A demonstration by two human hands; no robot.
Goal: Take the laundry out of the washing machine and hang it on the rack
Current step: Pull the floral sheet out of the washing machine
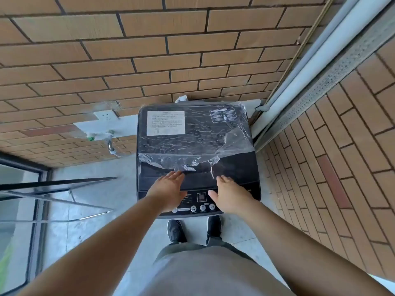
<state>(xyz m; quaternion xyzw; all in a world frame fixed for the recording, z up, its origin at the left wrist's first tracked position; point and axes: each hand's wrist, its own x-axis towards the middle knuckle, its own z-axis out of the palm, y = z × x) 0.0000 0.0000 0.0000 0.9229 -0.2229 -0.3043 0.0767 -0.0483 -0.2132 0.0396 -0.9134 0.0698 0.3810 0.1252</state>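
Observation:
A dark top-loading washing machine (197,146) stands against the brick wall, its lid (192,133) down and partly covered by peeling clear film. No laundry shows. My left hand (168,190) is stretched out flat over the lid's front edge, fingers straight. My right hand (229,194) is spread over the front edge and control panel (197,202), fingers straight. Neither hand holds anything. At the left, thin metal bars of a drying rack (57,184) reach into view.
A brick wall runs behind and to the right of the machine. A wall socket (106,116) and a tap with hose (109,139) sit left of it. A glass door frame (36,210) is at the far left, a white pipe (316,60) at the right. My feet stand before the machine.

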